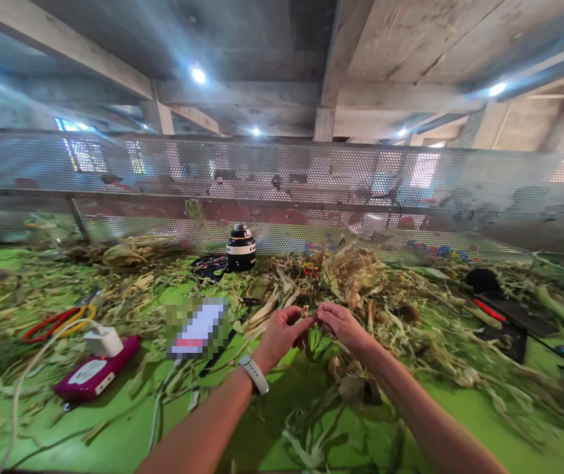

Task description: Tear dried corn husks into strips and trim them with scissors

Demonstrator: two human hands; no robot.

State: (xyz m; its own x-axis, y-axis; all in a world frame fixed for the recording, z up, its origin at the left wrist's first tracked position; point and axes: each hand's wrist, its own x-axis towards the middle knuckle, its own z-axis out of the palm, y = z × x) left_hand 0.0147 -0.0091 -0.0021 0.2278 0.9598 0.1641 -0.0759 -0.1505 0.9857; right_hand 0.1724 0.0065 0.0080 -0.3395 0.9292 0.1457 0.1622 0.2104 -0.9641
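Observation:
My left hand [286,330], a pale watch band [254,375] on its wrist, is closed with thumb and fingers pinched on a small dried husk strip [306,312]. Close against it, my right hand [342,324] pinches at the same strip; its fingertips nearly meet my left thumb. Most of the strip is hidden by my fingers. Below and behind both hands lie loose dried husk strips [311,431], curled and pale green to tan. A larger heap of dried husks [354,266] lies just beyond the hands.
Husk scraps cover much of the green table [148,424]. At left are red-and-yellow scissors [59,322], a magenta power box [97,378] with a white plug [103,340], and a blurred phone [197,329]. A black jar [241,250] stands before a perforated metal screen [282,171].

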